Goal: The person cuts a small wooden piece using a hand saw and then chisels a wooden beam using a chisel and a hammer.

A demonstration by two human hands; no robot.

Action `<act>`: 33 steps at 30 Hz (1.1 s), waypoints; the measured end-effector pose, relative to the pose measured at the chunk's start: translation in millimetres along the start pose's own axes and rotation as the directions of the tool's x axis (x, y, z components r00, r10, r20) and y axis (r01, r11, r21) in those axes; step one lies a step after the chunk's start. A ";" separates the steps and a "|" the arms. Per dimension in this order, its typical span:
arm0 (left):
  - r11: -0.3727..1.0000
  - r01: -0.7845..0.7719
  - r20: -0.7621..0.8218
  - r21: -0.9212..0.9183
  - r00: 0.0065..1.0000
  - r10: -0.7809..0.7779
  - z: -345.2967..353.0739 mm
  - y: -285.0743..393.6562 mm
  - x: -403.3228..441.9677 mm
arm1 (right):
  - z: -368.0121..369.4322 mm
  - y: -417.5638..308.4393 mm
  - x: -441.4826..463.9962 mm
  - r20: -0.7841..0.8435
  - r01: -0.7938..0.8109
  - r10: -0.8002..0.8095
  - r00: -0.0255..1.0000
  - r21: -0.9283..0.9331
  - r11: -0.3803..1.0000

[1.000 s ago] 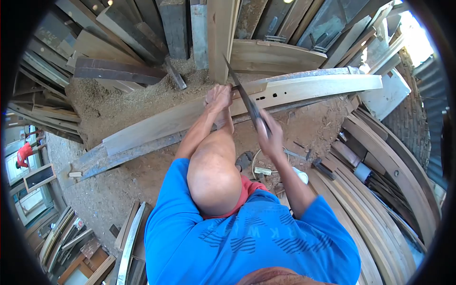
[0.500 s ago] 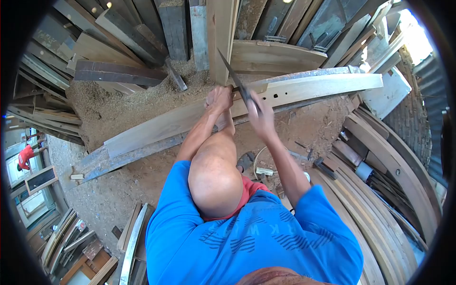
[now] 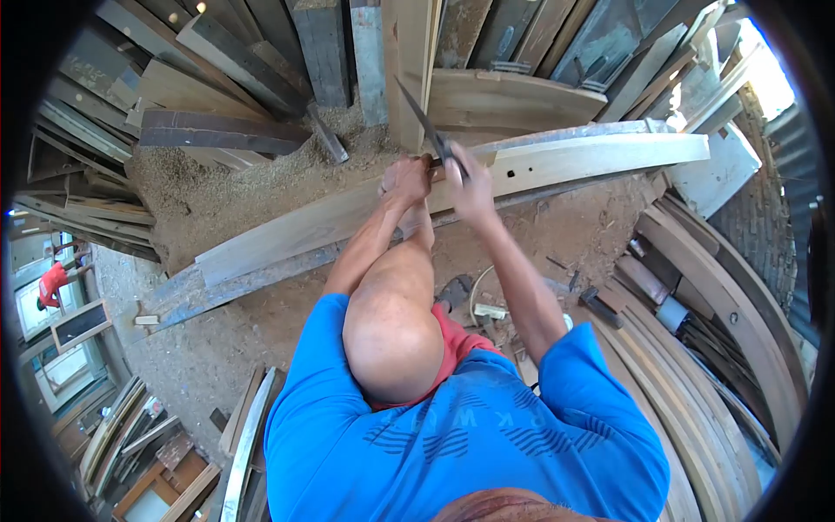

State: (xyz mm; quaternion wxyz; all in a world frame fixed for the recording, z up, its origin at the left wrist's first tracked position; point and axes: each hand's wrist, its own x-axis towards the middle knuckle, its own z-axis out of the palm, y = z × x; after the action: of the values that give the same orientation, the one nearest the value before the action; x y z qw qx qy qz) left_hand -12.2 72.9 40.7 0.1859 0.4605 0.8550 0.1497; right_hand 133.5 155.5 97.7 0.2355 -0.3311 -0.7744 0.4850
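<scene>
My right hand [image 3: 470, 184] is closed around the handle of a handsaw [image 3: 419, 113], whose long dark blade is seen nearly edge-on and points up and to the left. Beside it, my left hand [image 3: 407, 180] is closed on a short piece of wood [image 3: 487, 160] at the top of a long curved plank [image 3: 304, 222]; its fingers are partly hidden. The plank rests on a weathered bluish beam [image 3: 235, 291]. My bent left knee [image 3: 391, 335] is raised, with the lower leg reaching the plank behind my left hand.
An upright timber [image 3: 406, 78] stands just beyond my hands. Sawdust [image 3: 196, 200] is heaped behind the plank, near leaning boards [image 3: 326, 56]. Right of me lie a hammer [image 3: 600, 307] and stacked curved timbers [image 3: 687, 391]. A person in red [image 3: 52, 283] is far left.
My right hand has moved slightly up and left with the handsaw, closer to my left hand. The left hand keeps its place, and the view has shifted slightly.
</scene>
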 end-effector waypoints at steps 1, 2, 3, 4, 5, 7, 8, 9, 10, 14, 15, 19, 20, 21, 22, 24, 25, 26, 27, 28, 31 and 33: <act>1.000 -0.011 -0.021 0.017 1.000 0.011 0.1 -0.8 6.8 | -15.3 -3.6 -28.6 0.008 0.016 -0.016 1.000 0.024 1.000; 0.999 -0.017 -0.030 0.034 0.999 0.018 7.1 -6.5 10.9 | -42.2 -15.8 -71.2 0.036 0.027 -0.027 0.999 -0.001 1.000; 0.998 -0.021 -0.021 0.053 1.000 0.022 15.9 -13.1 7.5 | -66.3 -24.4 -116.9 0.040 -0.052 0.049 0.998 0.066 0.996; 0.998 -0.045 -0.039 0.051 0.998 0.047 21.0 -16.1 7.1 | -89.8 -24.5 -161.8 0.044 -0.039 0.040 0.998 -0.008 0.999; 0.997 -0.066 -0.063 0.045 0.996 0.069 26.6 -16.5 9.1 | -113.3 -32.5 -199.3 0.054 -0.064 0.063 0.997 0.016 0.998; 0.996 -0.088 -0.118 0.035 0.989 0.091 24.4 -14.4 12.1 | -121.5 -35.6 -204.3 0.060 -0.055 0.054 0.997 0.014 0.998; 0.995 -0.096 -0.131 0.028 0.986 0.099 24.0 -13.9 7.3 | -108.0 -26.8 -189.7 0.050 -0.038 0.038 0.998 -0.012 0.999; 0.994 -0.105 -0.151 0.026 0.983 0.107 16.5 -11.1 5.2 | -89.5 -17.6 -164.3 0.040 -0.013 0.014 0.999 -0.037 0.999; 0.996 -0.094 -0.133 0.006 0.987 0.094 16.8 -12.4 6.8 | -59.3 -6.7 -118.5 -0.015 0.011 -0.011 1.000 -0.008 1.000; 1.000 0.028 -0.009 -0.006 1.000 -0.028 8.6 -12.8 8.5 | 8.8 10.0 23.3 -0.005 0.045 -0.046 0.999 -0.039 0.998; 0.997 0.077 0.028 -0.002 0.997 -0.077 3.9 -5.5 7.5 | 1.9 8.1 11.5 -0.004 0.036 -0.036 0.999 -0.015 0.999; 1.000 -0.022 -0.030 0.001 0.999 0.022 21.0 -15.4 9.8 | -58.2 -25.0 -103.6 -0.045 0.051 -0.052 0.998 -0.014 0.999; 0.999 -0.044 -0.037 0.010 0.998 0.045 10.6 -11.6 5.6 | -84.3 -43.1 -144.5 -0.005 -0.033 0.033 0.999 -0.004 0.999; 0.998 -0.066 -0.039 0.014 0.997 0.067 8.3 -9.2 3.8 | -102.9 -53.7 -170.2 0.036 -0.122 0.122 0.992 -0.003 0.993; 0.996 -0.094 -0.068 0.001 0.993 0.094 23.9 -17.2 10.2 | -105.9 -51.6 -173.2 0.044 -0.153 0.152 0.987 0.008 0.988; 0.988 -0.156 -0.119 -0.013 0.981 0.153 58.0 -38.1 21.0 | -104.5 -48.1 -180.5 0.055 -0.220 0.218 0.974 0.040 0.975; 0.992 -0.124 -0.097 -0.015 0.988 0.122 45.0 -32.5 21.1 | -87.7 -27.6 -160.2 -0.015 -0.003 0.002 1.000 -0.075 0.997; 0.996 -0.087 -0.067 -0.019 0.994 0.086 21.9 -18.9 10.6 | -66.3 -5.5 -129.4 -0.067 0.076 -0.083 0.994 -0.100 0.992; 0.998 -0.052 -0.041 -0.017 0.998 0.052 8.1 -13.1 5.9 | -45.3 11.2 -90.2 -0.119 0.156 -0.171 0.978 -0.126 0.980; 1.000 0.012 -0.002 -0.023 1.000 -0.012 9.6 -18.9 5.5 | -32.0 11.8 -51.2 -0.075 0.120 -0.126 0.989 -0.086 0.989; 0.994 0.094 -0.043 -0.057 0.994 -0.097 31.9 -48.2 17.4 | -47.5 -2.6 -18.8 0.009 -0.056 0.057 0.998 -0.088 0.995; 0.997 -0.068 -0.212 -0.029 0.975 0.060 55.7 -56.3 25.5 | -62.1 -2.1 -21.9 0.155 -0.163 0.165 0.974 -0.022 0.986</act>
State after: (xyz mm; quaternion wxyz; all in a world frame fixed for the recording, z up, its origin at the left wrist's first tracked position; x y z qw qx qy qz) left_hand -41.0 69.3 -37.3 0.0974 0.4657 0.8518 0.2192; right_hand 190.1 175.5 124.7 0.1318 -0.3560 -0.7627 0.5236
